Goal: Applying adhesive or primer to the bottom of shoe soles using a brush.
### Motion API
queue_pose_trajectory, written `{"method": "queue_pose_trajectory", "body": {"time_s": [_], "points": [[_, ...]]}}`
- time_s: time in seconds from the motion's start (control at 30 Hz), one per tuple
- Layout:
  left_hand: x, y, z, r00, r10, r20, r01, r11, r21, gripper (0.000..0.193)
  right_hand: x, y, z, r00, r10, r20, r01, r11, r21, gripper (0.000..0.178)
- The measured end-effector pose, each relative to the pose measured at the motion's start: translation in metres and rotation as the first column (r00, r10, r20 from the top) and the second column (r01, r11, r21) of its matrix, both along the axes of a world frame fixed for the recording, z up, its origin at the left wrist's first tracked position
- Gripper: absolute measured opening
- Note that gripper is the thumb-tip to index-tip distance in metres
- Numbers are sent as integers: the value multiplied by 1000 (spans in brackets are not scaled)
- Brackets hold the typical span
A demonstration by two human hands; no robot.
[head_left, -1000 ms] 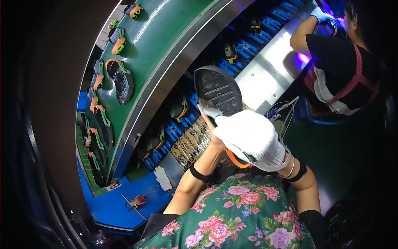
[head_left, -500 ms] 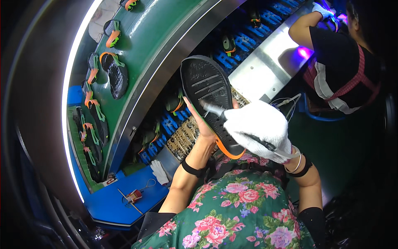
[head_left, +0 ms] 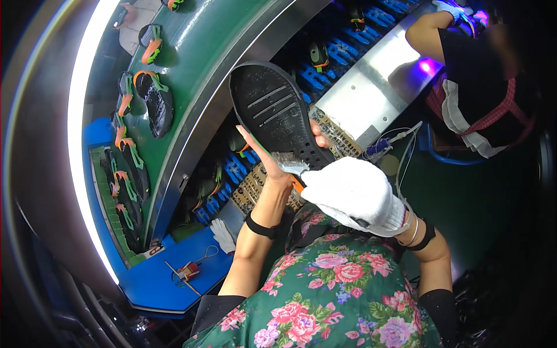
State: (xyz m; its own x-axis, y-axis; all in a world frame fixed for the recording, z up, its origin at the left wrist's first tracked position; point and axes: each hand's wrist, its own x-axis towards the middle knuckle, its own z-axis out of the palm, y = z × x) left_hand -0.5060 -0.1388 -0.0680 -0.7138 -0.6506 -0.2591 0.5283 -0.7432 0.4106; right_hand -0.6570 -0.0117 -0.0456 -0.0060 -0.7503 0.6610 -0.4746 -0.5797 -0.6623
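In front of me is a black shoe sole [head_left: 272,107] with an orange heel edge, its ribbed and perforated inner face turned up and its toe pointing away. My bare left hand [head_left: 274,165] cradles it from beneath, thumb along the left rim and fingertips curled over the right rim. A white knitted glove covers my right hand [head_left: 354,191], which is closed round the handle of a small brush [head_left: 288,161]. The bristles are at the left side of the sole's heel part, close to my left thumb. The glove hides the heel end.
Black soles and orange-green shoe pieces [head_left: 152,46] lie along a green conveyor [head_left: 203,43] at left. Blue racks [head_left: 325,72] run below its metal edge. A blue table [head_left: 168,284] holds a white glove [head_left: 222,235] and a small red item [head_left: 187,271]. A co-worker [head_left: 476,75] sits at upper right.
The sole has shifted slightly left and upward with my left hand. The brush has moved down from the sole's middle to the left side of its heel part.
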Motion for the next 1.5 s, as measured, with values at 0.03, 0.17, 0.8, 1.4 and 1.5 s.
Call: {"method": "queue_pose_trajectory", "body": {"time_s": [0.03, 0.17, 0.8, 1.4, 1.5], "points": [[1, 0, 0, 1000, -2, -14, 2, 1000, -15, 122, -3, 0, 3, 996, 25, 83, -28, 999, 38, 30], [6, -6, -9, 1000, 21, -21, -23, 998, -63, 124, -13, -1, 1, 957, -39, 287, 0, 991, 132, 22], [-6, -12, 0, 999, 37, 18, -34, 988, -152, 127, -15, 10, -12, 833, -82, 547, -117, 941, 318, 17], [-12, -25, -3, 997, -9, -74, -8, 975, -224, 137, -29, 16, -17, 898, -8, 439, -140, 943, 303, 21], [-14, -27, -5, 998, -12, -60, -2, 973, -230, 139, -33, 16, -18, 906, -34, 421, -106, 947, 303, 20]]}}
